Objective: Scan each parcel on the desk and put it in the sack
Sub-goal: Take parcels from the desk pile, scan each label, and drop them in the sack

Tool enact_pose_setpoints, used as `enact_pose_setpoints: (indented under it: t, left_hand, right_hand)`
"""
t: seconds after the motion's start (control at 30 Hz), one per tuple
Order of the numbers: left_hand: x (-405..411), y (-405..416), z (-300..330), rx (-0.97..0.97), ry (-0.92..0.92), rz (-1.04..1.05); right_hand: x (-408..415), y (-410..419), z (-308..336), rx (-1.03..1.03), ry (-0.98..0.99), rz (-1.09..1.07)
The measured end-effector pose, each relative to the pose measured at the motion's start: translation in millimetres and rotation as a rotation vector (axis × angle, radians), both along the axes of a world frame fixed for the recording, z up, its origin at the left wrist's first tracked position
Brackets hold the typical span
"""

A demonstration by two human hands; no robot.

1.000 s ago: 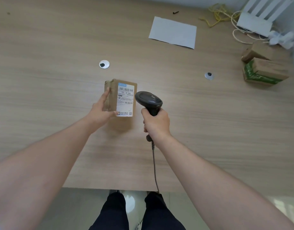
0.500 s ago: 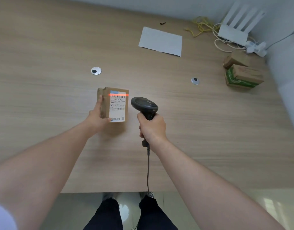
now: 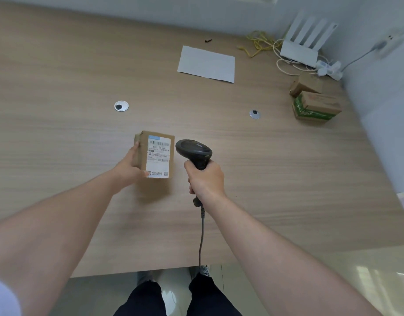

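A small brown cardboard parcel with a white shipping label stands on the wooden desk near the middle. My left hand grips its left side and lower corner, label turned up towards me. My right hand is shut around the handle of a black barcode scanner, whose head sits just right of the parcel and points at it. No red scan line shows on the label. Two more brown parcels, one with green tape, lie at the far right of the desk. The sack is not in view.
A white sheet of paper lies at the back centre. A white router, yellow and white cables and a power strip fill the back right corner. Two round cable grommets sit in the desk. The scanner cord hangs over the front edge.
The red scan line seen on the label half a second ago is gone. My hands, parcel and scanner keep about the same pose; the camera view has shifted slightly.
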State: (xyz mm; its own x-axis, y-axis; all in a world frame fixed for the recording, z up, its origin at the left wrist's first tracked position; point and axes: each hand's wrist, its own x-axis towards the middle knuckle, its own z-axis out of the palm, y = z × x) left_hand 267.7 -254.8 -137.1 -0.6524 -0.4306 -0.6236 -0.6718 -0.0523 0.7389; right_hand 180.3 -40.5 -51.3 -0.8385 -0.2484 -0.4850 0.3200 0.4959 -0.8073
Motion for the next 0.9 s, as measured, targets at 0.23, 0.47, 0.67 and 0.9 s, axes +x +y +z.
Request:
enact_pose_setpoints:
  t: [0.23,0.47,0.67,0.9]
  left_hand:
    - [-14,9,-4,0.062,-0.183,-0.045]
    - [-35,40,3,-0.568,-0.162,-0.355]
    - [-51,71,5,-0.736,-0.343,-0.388]
    - [-30,88,13,-0.713,-0.464,-0.187]
  right_hand:
    - [-13,-4,-20,0.075,0.063,-0.026]
    - [-26,-5,-34,0.084,0.060,-0.045]
    - [-39,-5,-45,0.057,0.036,0.019]
    - [-47,-4,-50,0.011,0.012,0.203]
